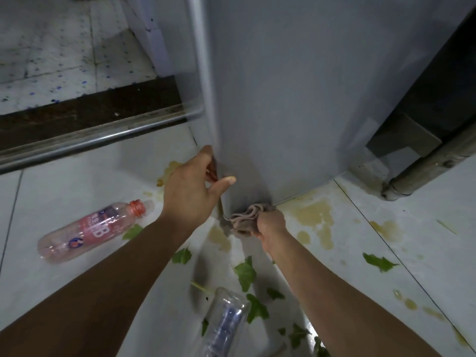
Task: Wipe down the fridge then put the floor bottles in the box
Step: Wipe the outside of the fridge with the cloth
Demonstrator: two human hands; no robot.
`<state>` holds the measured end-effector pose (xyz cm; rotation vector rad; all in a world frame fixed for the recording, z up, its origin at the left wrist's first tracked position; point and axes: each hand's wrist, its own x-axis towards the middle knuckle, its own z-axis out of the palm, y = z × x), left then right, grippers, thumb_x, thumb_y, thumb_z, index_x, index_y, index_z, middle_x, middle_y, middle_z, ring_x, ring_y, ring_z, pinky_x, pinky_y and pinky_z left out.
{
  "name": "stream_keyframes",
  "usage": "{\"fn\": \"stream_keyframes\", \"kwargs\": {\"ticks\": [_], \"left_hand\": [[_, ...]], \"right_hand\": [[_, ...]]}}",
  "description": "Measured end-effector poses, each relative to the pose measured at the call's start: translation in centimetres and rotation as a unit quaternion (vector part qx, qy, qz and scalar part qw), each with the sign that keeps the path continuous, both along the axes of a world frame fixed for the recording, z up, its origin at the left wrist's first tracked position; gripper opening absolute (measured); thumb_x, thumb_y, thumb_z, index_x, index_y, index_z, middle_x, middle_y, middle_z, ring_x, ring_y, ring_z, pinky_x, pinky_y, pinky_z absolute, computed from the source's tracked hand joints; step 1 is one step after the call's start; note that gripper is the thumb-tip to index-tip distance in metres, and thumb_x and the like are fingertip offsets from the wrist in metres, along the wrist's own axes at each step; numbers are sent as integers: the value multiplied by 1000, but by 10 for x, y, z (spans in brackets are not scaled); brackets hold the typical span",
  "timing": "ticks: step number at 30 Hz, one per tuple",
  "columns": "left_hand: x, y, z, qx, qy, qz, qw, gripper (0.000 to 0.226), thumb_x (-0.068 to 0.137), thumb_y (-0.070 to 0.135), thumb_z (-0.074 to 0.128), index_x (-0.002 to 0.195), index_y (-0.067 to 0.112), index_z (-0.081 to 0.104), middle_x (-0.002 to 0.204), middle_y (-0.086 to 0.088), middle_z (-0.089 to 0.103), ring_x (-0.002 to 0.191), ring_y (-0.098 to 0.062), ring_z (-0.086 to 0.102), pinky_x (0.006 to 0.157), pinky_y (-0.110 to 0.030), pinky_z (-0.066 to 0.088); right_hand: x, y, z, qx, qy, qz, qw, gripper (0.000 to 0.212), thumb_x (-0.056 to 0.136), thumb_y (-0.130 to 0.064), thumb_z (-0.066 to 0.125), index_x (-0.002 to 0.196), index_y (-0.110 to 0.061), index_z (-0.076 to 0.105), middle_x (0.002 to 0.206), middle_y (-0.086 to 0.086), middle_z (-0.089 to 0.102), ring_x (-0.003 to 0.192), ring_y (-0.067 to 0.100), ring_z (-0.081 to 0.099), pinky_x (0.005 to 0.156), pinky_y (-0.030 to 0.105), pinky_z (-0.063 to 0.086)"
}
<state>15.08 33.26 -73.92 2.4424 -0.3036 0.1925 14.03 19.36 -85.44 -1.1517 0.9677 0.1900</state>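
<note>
The grey fridge (pixel 296 86) rises in front of me, its side panel facing the camera. My left hand (pixel 192 188) grips the fridge's front corner edge low down, fingers curled round it and thumb on the panel. My right hand (pixel 270 228) holds a bunched pinkish-brown cloth (pixel 244 217) against the fridge's bottom corner at floor level. An empty pink-labelled bottle (pixel 87 230) lies on its side on the floor to the left. A clear bottle with a blue label (pixel 226 328) lies near the bottom edge between my forearms.
White floor tiles (pixel 386 215) carry yellowish spill stains and scattered green leaf pieces (pixel 246 274). A metal rail and dark threshold (pixel 90 130) run at the left, with speckled tiles beyond. A dark cabinet with a metal foot (pixel 417 161) stands to the right of the fridge.
</note>
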Motion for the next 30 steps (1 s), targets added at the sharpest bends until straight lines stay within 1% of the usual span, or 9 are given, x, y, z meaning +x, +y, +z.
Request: {"fn": "stream_keyframes", "kwargs": {"ticks": [1,3,5,8,11,15,18,24,30], "left_hand": [[0,0,1,-3,3,-4,1000,35,78,41,67,103,23,52,87,5,64,79,-18,64,71,-39,55],[1,2,4,-12,15,-14,1000,36,77,38,69,104,19,54,90,3,66,80,-19,65,73,-39,55],[2,8,7,-22,32,-35,999,33,77,30,71,102,14,57,90,2,67,82,-17,66,77,-37,55],[2,25,12,-11,60,-83,995,21,80,11,69,98,15,59,94,7,67,89,-5,65,84,-31,54],[-3,37,16,22,72,-108,991,35,83,6,63,112,24,60,105,12,66,99,-2,62,88,-26,50],[-9,46,17,57,63,-95,992,41,85,12,62,122,27,56,115,10,64,106,-7,58,92,-33,48],[-13,59,15,83,77,-76,991,42,86,17,63,125,25,53,120,5,61,109,-11,56,93,-35,47],[-21,89,32,126,142,-24,982,43,85,20,64,127,22,51,126,-1,57,113,-18,54,92,-34,46],[-58,105,93,108,207,-4,972,44,83,19,66,125,17,53,124,-6,58,111,-23,55,95,-37,45]], "right_hand": [[0,5,-4,-5,4,6,1000,32,92,9,41,70,-9,57,69,11,60,42,19,62,36,23,49],[-1,19,-11,-29,10,35,999,16,91,2,48,88,-4,63,90,17,67,72,27,70,62,37,60],[-3,37,-18,-59,23,80,995,17,89,-2,52,104,-1,62,107,19,66,97,35,65,85,48,55],[-9,62,-24,-88,16,138,986,25,89,-3,50,111,0,61,117,20,63,109,35,60,97,46,49],[-13,70,-23,-125,3,173,977,24,89,-6,53,111,1,61,119,19,63,111,35,59,98,45,48],[-27,73,-7,-194,-22,275,941,25,89,-14,57,111,-4,62,116,17,64,109,32,60,95,41,49],[-38,76,11,-268,-40,405,873,30,86,-18,60,114,-7,59,116,13,63,107,28,60,88,29,48],[-52,68,62,-421,-99,510,744,33,92,-13,48,124,-19,52,125,12,41,105,31,57,97,33,44],[-75,64,157,-443,-98,509,731,42,91,-10,47,132,-21,44,121,10,43,98,28,59,87,35,50]]}}
